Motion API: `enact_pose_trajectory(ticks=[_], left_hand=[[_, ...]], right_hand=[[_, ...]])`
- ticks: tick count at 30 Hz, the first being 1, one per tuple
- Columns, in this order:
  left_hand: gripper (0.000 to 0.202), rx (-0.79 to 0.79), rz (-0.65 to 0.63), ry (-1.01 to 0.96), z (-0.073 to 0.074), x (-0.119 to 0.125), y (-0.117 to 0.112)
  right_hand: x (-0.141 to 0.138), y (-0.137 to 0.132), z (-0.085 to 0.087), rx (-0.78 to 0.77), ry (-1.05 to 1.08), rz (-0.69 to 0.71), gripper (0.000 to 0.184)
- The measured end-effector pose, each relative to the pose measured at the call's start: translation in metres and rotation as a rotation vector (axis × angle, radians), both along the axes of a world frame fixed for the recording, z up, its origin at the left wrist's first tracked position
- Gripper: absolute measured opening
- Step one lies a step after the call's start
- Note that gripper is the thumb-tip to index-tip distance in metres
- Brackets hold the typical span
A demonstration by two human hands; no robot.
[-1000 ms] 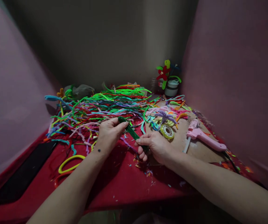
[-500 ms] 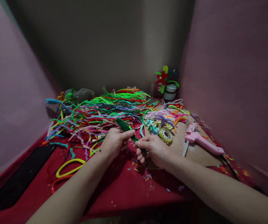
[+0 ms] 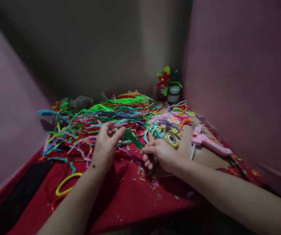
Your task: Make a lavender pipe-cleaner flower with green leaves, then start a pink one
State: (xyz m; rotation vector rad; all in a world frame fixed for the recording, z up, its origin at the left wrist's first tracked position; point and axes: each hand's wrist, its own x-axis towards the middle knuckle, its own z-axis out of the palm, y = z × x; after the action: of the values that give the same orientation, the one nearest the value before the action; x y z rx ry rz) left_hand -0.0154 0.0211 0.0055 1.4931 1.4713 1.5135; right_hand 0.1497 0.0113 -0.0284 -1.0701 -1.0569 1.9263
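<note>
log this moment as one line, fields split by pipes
left hand: at upper end of green strip, grip unclear | right hand: pinching lower end | nearby: yellow-rimmed roll, pink glue gun on cardboard

There is one green strip (image 3: 135, 140), one glue gun (image 3: 204, 140), one roll (image 3: 175, 140).

Dim grey bag (image 3: 82, 102), apparently plastic

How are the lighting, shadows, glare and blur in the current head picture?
Head view: dim overall, with a paler vertical band on the back wall; head view: soft dark shadow on the red cloth beside the left forearm, no strong glare; head view: the dark green strip shows little fine texture, while the pink glue gun reads clearly.
</note>
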Motion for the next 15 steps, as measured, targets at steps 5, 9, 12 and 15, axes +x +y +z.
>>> enact_pose_trajectory(ticks=[5, 9, 12, 15], left_hand=[[0.026, 0.552, -0.286, 0.978, 0.011, -0.007, -0.007], [0.023, 0.539, -0.532, 1.209, -0.004, 0.000, -0.008], [0.019, 0.503, -0.572, 1.216, -0.009, 0.004, -0.008], [0.016, 0.541, -0.549, 1.203, -0.006, 0.005, -0.010]], right_hand=[[0.000, 0.001, 0.000, 0.013, -0.070, -0.014, 0.018], [-0.001, 0.000, 0.003, 0.077, -0.170, 0.006, 0.024], [-0.001, 0.000, 0.007, 0.158, -0.281, 0.028, 0.028], [0.002, 0.000, 0.010, 0.196, -0.352, 0.049, 0.029]])
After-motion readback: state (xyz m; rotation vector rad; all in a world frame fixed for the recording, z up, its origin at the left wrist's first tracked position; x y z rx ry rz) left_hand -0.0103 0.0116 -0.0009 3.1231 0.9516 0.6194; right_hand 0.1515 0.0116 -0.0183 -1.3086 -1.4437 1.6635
